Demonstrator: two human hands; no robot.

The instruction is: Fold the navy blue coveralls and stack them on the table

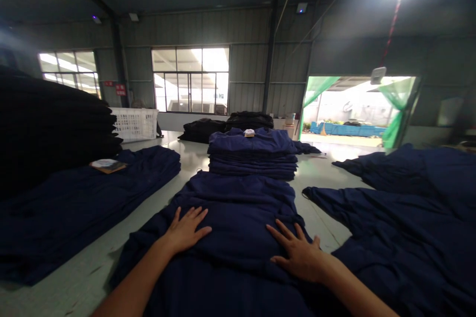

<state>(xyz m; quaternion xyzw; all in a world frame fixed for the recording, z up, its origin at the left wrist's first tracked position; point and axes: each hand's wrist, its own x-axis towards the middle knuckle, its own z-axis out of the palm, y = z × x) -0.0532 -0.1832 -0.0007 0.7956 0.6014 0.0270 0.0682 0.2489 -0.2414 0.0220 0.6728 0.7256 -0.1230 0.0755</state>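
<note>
A navy garment (238, 223) lies spread out on the table in front of me, with wrinkles across its width. My left hand (186, 230) rests flat on its left side, fingers spread. On the right side of the same cloth lies my right hand (297, 252), palm down with fingers apart. Neither hand grips anything. Just past the garment's far end stands a stack of folded navy garments (253, 156), with a small paper tag (249, 132) on top.
At left, a tall black garment pile (48, 124) rises behind a folded navy garment (92, 193) bearing a tag (107, 165). A white plastic crate (134, 125) stands beyond. Loose navy garments (405, 228) cover the right side. Black folded clothes (204, 130) sit at the back of the pale table (316, 213).
</note>
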